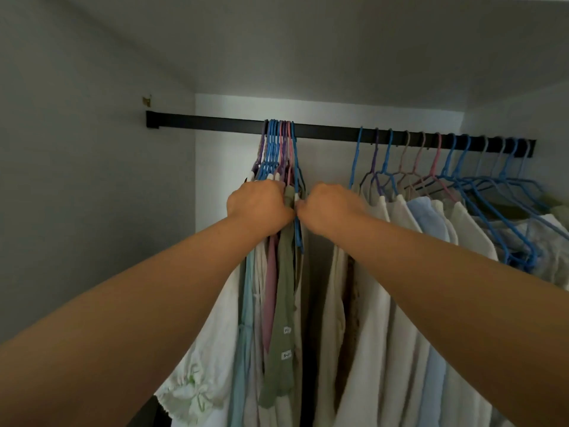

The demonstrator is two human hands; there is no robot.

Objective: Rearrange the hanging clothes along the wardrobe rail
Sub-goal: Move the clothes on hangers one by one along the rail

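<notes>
Beneath the black wardrobe rail (pixel 323 131), my two hands meet at the shoulders of a tight bunch of hangers (pixel 278 149) pushed together left of the rail's middle. My left hand (pixel 258 204) is clenched around the tops of the bunched clothes (pixel 277 303) just under their hooks, fingers curled out of sight into the fabric. My right hand (pixel 329 208) is curled too, its fingertips pinching at the rightmost blue hanger (pixel 297 192) of that bunch; how firmly it holds, I cannot tell from here.

Right of a bare stretch of rail, a second row of garments (pixel 400 288) hangs spread out on blue, purple and pink hangers reaching to the rail's far right end.

These clothes look light and soft: thin cotton tops in white, pale blue, mauve and olive that would sag and slip if pulled by the cloth. The hangers appear to be thin, springy plastic, easily tangled when packed this close. My judgement is that the sound hold is on the hanger neck or shoulder close under the rail, sliding each hook along rather than dragging fabric.
</notes>
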